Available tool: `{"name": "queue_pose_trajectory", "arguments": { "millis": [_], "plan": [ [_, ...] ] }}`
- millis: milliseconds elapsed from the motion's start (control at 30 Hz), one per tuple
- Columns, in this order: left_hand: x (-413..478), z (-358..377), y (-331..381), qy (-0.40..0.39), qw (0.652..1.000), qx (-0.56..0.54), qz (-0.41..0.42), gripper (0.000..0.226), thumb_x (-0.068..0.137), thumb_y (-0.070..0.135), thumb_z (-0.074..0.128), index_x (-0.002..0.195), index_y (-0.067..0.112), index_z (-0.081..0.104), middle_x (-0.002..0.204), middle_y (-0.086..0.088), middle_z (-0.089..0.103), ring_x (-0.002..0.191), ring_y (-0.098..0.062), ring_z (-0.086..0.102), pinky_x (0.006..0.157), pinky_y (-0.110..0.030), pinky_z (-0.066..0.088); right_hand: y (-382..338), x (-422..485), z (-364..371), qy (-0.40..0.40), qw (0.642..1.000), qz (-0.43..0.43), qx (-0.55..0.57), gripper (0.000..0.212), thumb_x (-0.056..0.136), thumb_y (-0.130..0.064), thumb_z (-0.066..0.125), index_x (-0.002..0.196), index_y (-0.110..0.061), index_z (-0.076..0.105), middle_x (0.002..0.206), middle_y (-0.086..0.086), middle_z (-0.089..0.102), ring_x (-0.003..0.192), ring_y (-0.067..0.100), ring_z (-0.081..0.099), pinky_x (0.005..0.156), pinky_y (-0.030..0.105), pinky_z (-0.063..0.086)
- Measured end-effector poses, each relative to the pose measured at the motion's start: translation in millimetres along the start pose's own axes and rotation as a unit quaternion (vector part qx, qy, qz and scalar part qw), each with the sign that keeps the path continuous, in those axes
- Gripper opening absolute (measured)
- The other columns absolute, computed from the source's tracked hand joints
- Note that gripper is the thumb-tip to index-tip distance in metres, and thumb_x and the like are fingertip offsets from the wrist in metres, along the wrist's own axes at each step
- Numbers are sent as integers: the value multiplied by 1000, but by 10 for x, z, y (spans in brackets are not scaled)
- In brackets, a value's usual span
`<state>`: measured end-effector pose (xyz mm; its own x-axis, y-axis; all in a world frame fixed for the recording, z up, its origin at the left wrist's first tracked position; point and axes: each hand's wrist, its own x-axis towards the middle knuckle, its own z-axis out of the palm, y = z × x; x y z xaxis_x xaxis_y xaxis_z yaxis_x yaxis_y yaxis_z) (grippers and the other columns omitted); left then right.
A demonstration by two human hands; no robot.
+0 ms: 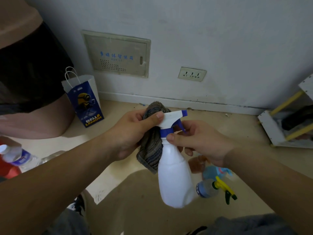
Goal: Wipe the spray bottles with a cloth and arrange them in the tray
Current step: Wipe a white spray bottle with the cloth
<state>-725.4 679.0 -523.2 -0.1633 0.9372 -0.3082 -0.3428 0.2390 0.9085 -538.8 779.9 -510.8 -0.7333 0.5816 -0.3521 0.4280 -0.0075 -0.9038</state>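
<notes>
Cloth (152, 150), one, in left hand (131, 133); white bottle (174, 181), one, in right hand (204, 143).

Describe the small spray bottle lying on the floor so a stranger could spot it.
Find the big white spray bottle held mid-view. On the floor just right of its base, a small clear bottle lies on its side. Only it has a yellow trigger; the white one's is blue.

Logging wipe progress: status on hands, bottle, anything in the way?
Left hand presses cloth to sprayer of white bottle. Right hand grips its neck. Bottle midair, nothing blocking; tray not in view.
</notes>
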Motion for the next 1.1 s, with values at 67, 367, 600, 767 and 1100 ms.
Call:
{"name": "queue_pose_trajectory", "arguments": {
  "millis": [67,367,600,767,1100],
  "plan": [
    [28,6,-23,34,999,-34,-6,39,95,24,69,128,3,67,122,-22,72,117,-38,69,101,-44,58,12,-10,49,15,1000,-18,-18,22,89,-30,78,110,-24,73,84,6,73,70,16,60,62,35,46],
    [16,132,34,142,985,-94,-5,25,95,33,72,113,17,73,107,-9,79,97,-24,78,80,-35,62,-8,-30,211,72,997,-18,2,8,97,-26,65,95,-24,72,76,-6,72,66,5,64,64,24,52],
    [-64,155,34,140,906,323,235,27,99,51,60,118,32,62,103,8,69,94,-11,66,79,-31,55,-82,-44,233,53,997,-26,-55,9,94,-22,65,87,-24,70,76,-3,72,68,4,65,64,21,51],
    [60,5,-192,3,849,436,297,42,105,45,47,144,30,54,126,16,60,119,-4,56,101,-23,44,-142,-64,290,25,988,-56,-144,24,94,-15,62,72,-25,58,54,-14,55,50,-1,50,48,12,36],
    [139,-181,-210,229,920,290,133,39,109,50,33,104,24,63,89,0,66,85,-24,65,73,-44,55,-94,-55,71,109,985,-28,-132,13,94,-35,65,93,-23,70,81,-1,72,80,16,69,71,27,55]
  ]
}}
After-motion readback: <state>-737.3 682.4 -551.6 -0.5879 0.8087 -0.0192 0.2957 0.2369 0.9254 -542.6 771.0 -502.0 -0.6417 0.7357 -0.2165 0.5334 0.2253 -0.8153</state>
